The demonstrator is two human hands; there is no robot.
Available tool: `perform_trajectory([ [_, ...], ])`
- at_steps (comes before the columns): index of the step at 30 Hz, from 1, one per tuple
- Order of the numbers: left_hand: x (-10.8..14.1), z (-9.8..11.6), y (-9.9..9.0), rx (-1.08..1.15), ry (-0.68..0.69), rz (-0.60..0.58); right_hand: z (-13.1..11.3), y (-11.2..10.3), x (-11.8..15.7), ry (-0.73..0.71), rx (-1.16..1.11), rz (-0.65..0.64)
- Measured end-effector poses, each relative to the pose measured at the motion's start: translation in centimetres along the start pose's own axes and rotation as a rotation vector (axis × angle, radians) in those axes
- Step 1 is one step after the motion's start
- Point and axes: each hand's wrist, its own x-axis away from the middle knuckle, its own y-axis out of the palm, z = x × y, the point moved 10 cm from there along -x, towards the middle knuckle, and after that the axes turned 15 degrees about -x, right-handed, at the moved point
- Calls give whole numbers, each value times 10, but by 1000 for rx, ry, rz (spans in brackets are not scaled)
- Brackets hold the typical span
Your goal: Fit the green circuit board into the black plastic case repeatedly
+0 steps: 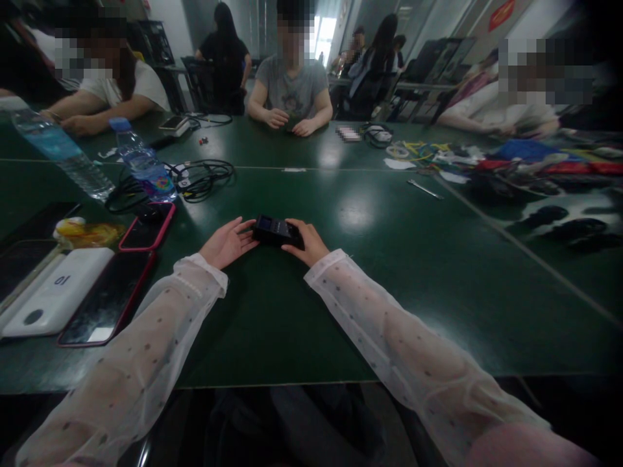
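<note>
A small black handheld device (276,232) with a little screen at its left end and a row of small marks is at the middle of the green table (292,311). Its right end is gripped between the thumb and fingers of my right hand (310,242). On the other side, my left hand (228,244) lies palm up with its fingers stretched out, the tips at the device's left end. Whether those fingertips bear any of its weight I cannot tell. Sheer white dotted sleeves cover both my forearms.
Left of my arms lie a pink-cased phone (147,226), a red-edged phone (108,298) and a white power bank (61,288). Beyond them are water bottles (143,162) and black cables (207,180). A wrench (425,189) and tangled wires (423,152) lie right. People sit opposite.
</note>
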Motion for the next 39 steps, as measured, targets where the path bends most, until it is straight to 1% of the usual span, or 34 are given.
perform_trajectory([
  [3,0,0,0,-4,3,-6,0,1,0,-7,8,-7],
  [9,-1,0,-3,-22,17,20,0,1,0,14,20,-15],
  [14,-1,1,0,-25,32,15,1,1,0,15,15,-19],
  [20,-3,0,-4,-57,30,69,4,0,-1,4,-18,-14],
  [29,-3,3,-5,-181,119,40,7,-2,0,14,-71,-14],
  [39,-2,3,-5,-194,118,101,5,-3,2,20,-95,-19],
])
